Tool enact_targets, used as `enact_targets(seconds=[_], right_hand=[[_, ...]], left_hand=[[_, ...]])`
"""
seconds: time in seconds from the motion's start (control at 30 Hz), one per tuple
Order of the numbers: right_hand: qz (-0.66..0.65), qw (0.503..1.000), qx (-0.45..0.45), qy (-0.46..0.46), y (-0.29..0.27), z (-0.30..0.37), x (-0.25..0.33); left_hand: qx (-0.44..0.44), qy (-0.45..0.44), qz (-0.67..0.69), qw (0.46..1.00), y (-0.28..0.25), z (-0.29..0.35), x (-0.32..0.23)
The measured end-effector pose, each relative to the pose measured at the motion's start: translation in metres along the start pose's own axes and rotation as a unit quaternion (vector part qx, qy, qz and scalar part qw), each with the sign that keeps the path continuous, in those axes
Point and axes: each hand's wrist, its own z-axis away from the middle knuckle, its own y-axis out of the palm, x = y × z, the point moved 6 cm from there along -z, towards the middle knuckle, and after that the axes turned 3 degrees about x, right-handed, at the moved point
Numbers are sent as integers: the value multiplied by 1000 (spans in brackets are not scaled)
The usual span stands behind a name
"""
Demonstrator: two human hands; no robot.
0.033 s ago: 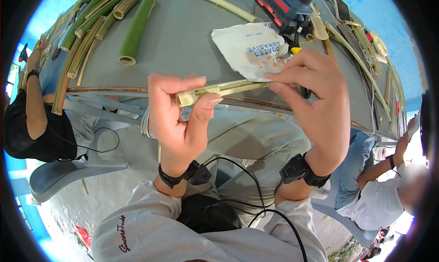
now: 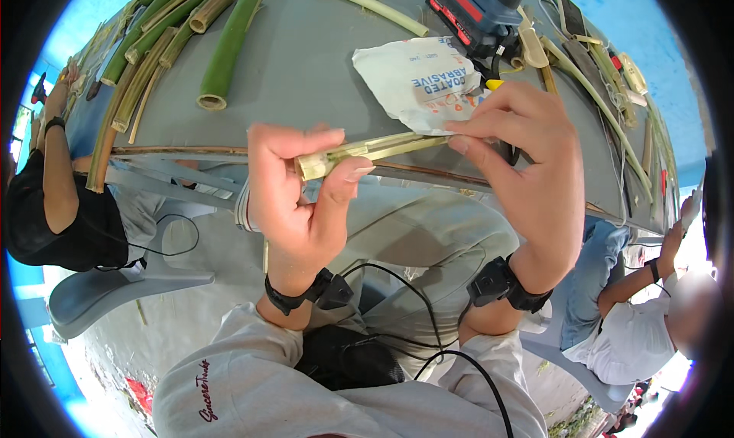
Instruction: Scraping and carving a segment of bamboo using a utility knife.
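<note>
Two narrow pinches hold the bamboo piece (image 2: 375, 147) mid-frame: left hand (image 2: 294, 193) on its wide end, right hand (image 2: 531, 143) on its narrow one. It looks already split; what remains is unclear. Beyond the table edge (image 2: 191, 151), tabletop (image 2: 306, 78) spreads upper left; a white sheet (image 2: 417, 82) crowds above centre.

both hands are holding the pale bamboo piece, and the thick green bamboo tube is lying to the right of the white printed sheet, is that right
Not quite: the thick green bamboo tube lies to the left of the white printed sheet, as the head view shows. The left hand and right hand do hold the pale bamboo piece.
</note>
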Motion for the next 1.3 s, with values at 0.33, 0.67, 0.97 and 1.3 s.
enact_targets(seconds=[0.33, 0.67, 0.97, 1.3], right_hand=[[-39, 996, -25, -74, 19, -1, 30], [-60, 994, 3, 88, 8, -2, -35], [-69, 993, -33, -89, 8, -13, 8], [-49, 998, 14, -35, 16, -4, 18]], left_hand=[[-5, 112, -151, 982, 1, -4, -3], [26, 93, -166, 981, 4, -10, -7], [43, 40, -160, 985, 3, -7, -4], [25, 151, -224, 963, 9, -10, -9]])
